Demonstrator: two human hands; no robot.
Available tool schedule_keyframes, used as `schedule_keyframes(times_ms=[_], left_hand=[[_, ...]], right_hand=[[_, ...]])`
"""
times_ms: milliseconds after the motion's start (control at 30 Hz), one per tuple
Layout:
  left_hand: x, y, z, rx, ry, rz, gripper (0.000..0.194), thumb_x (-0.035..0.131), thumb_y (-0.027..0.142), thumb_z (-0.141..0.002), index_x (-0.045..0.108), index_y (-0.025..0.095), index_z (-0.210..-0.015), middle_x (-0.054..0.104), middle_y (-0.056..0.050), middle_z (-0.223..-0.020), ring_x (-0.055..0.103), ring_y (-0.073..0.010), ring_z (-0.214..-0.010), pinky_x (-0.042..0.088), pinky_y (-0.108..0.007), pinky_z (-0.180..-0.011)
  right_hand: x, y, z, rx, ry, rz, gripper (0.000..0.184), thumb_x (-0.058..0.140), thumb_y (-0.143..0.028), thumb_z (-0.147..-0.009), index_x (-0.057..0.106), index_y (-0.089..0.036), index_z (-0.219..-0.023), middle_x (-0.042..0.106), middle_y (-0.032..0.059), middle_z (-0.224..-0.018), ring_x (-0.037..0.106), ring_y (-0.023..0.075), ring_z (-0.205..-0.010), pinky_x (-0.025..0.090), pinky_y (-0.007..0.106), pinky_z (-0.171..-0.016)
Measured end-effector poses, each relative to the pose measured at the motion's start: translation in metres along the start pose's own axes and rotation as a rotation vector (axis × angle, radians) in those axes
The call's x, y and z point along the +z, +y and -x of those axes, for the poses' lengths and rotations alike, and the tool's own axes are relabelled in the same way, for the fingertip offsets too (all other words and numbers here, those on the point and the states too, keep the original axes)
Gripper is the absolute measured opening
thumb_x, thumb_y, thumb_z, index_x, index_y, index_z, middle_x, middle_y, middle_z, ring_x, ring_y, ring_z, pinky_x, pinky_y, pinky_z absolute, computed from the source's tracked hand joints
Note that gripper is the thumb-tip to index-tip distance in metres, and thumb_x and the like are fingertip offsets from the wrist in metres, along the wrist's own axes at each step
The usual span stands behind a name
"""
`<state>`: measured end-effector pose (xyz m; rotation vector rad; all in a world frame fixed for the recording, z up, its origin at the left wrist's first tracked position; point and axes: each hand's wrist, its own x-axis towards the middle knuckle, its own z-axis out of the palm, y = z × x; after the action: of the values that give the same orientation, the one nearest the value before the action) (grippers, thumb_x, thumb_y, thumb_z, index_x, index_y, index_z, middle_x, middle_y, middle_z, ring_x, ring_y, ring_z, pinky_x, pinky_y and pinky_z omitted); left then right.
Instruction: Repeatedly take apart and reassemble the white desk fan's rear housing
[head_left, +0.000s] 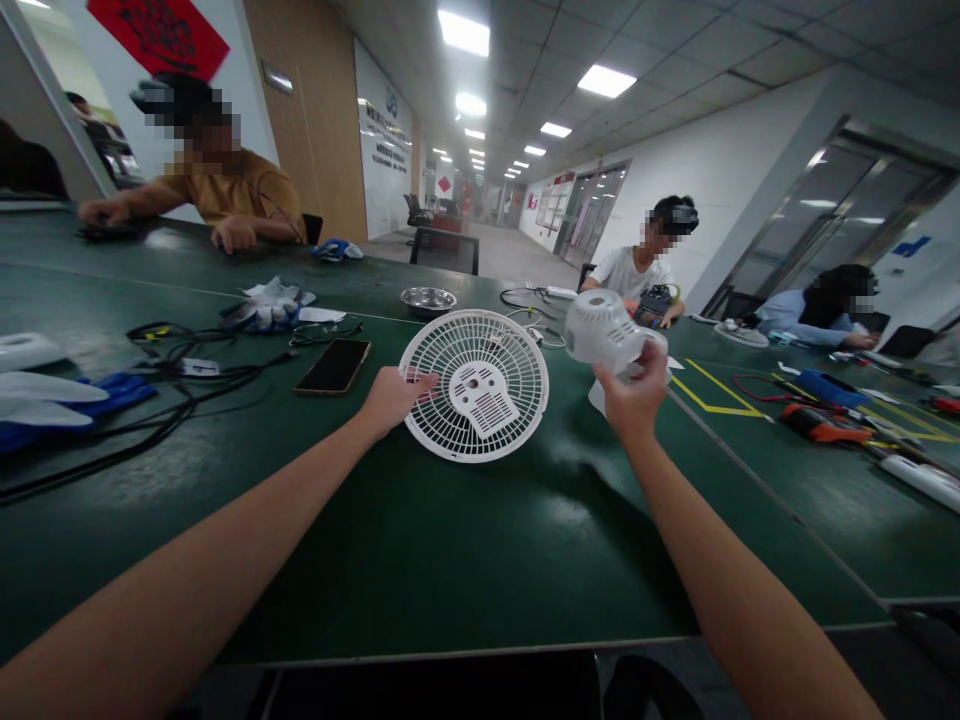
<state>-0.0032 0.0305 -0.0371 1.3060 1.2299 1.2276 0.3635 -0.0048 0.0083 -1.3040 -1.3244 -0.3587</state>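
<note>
My left hand (394, 400) grips the left rim of a round white fan grille (517, 420), its fingers closed over the edge. The grille is tilted up above the green table, with a slotted plate at its centre. To its right, my right hand (636, 390) is wrapped round a white plastic fan motor housing (600, 325), with vent slots and a round hole at its end. The housing is held off the table, apart from the grille, and slightly blurred. Part of the housing is hidden behind my fingers.
A phone (334, 367) lies left of the grille, near black cables (202, 385) and work gloves (270, 303). A metal bowl (428, 300) stands behind the grille. An orange multimeter (825, 424) and yellow tape lines (712, 405) are at right. Several people sit round the table.
</note>
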Motion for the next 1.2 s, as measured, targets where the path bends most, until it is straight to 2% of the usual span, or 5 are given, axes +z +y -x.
schedule_keyframes(times_ms=[233, 567, 900, 1067, 1200], left_hand=[[-0.001, 0.003, 0.003, 0.009, -0.014, -0.034, 0.017, 0.076, 0.026, -0.081, 0.075, 0.013, -0.091, 0.078, -0.011, -0.088, 0.075, -0.0251, -0.080, 0.060, -0.039, -0.075], [-0.003, 0.000, 0.002, 0.028, -0.035, -0.030, 0.022, 0.076, 0.030, -0.081, 0.074, 0.012, -0.094, 0.078, -0.012, -0.091, 0.075, -0.0258, -0.082, 0.060, -0.039, -0.074], [-0.001, 0.001, -0.001, -0.022, -0.019, 0.012, 0.021, 0.079, 0.027, -0.078, 0.075, 0.013, -0.092, 0.078, -0.012, -0.091, 0.075, -0.0252, -0.081, 0.060, -0.039, -0.077], [-0.003, -0.006, -0.004, 0.001, -0.023, -0.009, 0.025, 0.078, 0.030, -0.077, 0.075, 0.013, -0.095, 0.078, -0.012, -0.090, 0.075, -0.0268, -0.083, 0.060, -0.041, -0.076], [-0.003, -0.010, -0.004, 0.040, -0.012, -0.028, 0.027, 0.078, 0.034, -0.077, 0.075, 0.013, -0.093, 0.078, -0.012, -0.089, 0.075, -0.0270, -0.081, 0.060, -0.041, -0.075]], right_hand=[[0.034, 0.007, 0.031, 0.116, -0.364, 0.078, 0.068, 0.072, -0.052, -0.069, 0.055, -0.016, -0.123, 0.068, 0.0116, -0.107, 0.063, 0.0255, -0.090, 0.051, 0.041, -0.086], [0.044, 0.024, 0.042, 0.249, -0.671, 0.418, 0.069, 0.064, -0.064, -0.078, 0.055, -0.014, -0.124, 0.068, 0.0192, -0.110, 0.065, 0.0351, -0.105, 0.047, 0.051, -0.093], [0.034, -0.012, 0.036, -0.030, -0.525, 0.060, 0.041, 0.063, -0.039, -0.082, 0.063, -0.019, -0.117, 0.065, 0.0130, -0.112, 0.061, 0.0286, -0.103, 0.047, 0.047, -0.098], [0.043, -0.040, 0.060, 0.420, -0.841, -0.491, 0.030, 0.062, -0.048, -0.083, 0.069, -0.023, -0.096, 0.069, 0.0018, -0.082, 0.061, 0.0206, -0.071, 0.054, 0.038, -0.072], [0.049, -0.056, 0.076, 0.780, -0.940, -0.845, 0.027, 0.061, -0.048, -0.086, 0.066, -0.027, -0.102, 0.070, -0.0004, -0.082, 0.066, 0.0200, -0.071, 0.057, 0.038, -0.068]])
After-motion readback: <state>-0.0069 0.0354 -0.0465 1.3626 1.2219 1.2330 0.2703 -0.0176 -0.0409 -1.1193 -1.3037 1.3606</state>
